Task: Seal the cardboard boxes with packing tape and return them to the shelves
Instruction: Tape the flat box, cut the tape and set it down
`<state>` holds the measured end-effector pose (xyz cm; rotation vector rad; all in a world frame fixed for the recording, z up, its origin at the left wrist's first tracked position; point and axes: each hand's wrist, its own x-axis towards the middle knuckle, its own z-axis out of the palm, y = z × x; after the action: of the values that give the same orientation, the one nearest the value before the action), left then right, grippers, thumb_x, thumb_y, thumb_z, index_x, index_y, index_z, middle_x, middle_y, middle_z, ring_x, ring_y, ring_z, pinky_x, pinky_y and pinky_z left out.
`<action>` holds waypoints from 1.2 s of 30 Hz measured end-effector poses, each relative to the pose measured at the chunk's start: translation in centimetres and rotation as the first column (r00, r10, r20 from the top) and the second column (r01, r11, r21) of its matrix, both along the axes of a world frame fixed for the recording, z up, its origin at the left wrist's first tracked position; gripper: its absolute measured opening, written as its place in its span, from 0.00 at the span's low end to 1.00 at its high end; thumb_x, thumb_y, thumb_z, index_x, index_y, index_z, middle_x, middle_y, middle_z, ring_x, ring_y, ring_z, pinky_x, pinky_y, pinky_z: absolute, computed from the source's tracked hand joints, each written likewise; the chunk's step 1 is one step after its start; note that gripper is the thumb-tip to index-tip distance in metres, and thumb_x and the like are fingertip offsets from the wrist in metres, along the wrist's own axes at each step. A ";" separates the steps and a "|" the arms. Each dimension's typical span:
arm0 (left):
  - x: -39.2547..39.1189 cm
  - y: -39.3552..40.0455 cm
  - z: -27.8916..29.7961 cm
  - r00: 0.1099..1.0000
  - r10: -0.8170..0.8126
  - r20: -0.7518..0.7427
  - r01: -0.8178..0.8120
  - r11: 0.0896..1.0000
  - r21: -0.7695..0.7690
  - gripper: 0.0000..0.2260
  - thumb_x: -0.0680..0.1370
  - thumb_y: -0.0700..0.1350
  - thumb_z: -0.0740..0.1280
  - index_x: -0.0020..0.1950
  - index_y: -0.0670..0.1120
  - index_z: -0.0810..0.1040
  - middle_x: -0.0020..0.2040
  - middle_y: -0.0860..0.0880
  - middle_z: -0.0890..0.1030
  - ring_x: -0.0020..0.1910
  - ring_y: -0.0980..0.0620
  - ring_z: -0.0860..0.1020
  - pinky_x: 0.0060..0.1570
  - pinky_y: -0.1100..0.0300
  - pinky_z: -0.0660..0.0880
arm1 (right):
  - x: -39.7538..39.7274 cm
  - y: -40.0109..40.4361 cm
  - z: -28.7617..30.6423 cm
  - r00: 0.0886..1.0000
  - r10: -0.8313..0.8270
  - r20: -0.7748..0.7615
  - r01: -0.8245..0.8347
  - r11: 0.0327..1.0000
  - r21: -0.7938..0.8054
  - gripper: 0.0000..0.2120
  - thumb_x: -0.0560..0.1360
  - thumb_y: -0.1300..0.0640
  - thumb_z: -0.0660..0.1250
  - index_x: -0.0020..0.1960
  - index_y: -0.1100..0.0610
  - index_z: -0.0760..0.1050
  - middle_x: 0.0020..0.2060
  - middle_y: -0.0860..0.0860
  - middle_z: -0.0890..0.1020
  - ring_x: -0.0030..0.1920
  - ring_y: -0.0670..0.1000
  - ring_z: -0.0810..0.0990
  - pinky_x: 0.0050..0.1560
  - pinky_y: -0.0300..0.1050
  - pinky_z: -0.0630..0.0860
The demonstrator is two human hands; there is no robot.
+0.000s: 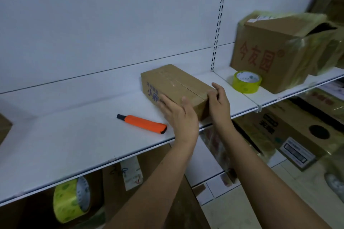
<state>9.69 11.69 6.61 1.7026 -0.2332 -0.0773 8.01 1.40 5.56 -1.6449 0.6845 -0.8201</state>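
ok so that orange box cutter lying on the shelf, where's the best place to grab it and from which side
Grip the orange box cutter around the middle of its orange body, coming down from above. It lies flat on the white shelf with its black tip pointing left and back, so pinching across its long sides probably keeps fingers off that end. The left hand, beside its butt end, is nearest.

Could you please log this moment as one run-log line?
small box on shelf | left hand, right hand flat against its near end | cutter left | tape roll right
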 end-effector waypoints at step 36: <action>5.8 26.1 6.3 0.913 0.238 -0.332 -0.378 0.800 -0.466 0.33 0.76 0.55 0.71 0.77 0.58 0.59 0.66 0.45 0.76 0.61 0.41 0.77 0.55 0.43 0.79 | 0.2 24.3 4.5 0.599 0.795 0.097 -0.790 0.567 0.234 0.34 0.70 0.30 0.57 0.74 0.37 0.59 0.71 0.43 0.70 0.70 0.48 0.71 0.72 0.52 0.69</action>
<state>15.50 37.82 12.88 1.1463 0.2149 0.0112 8.24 25.73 10.10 -1.4927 -0.0124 -0.0324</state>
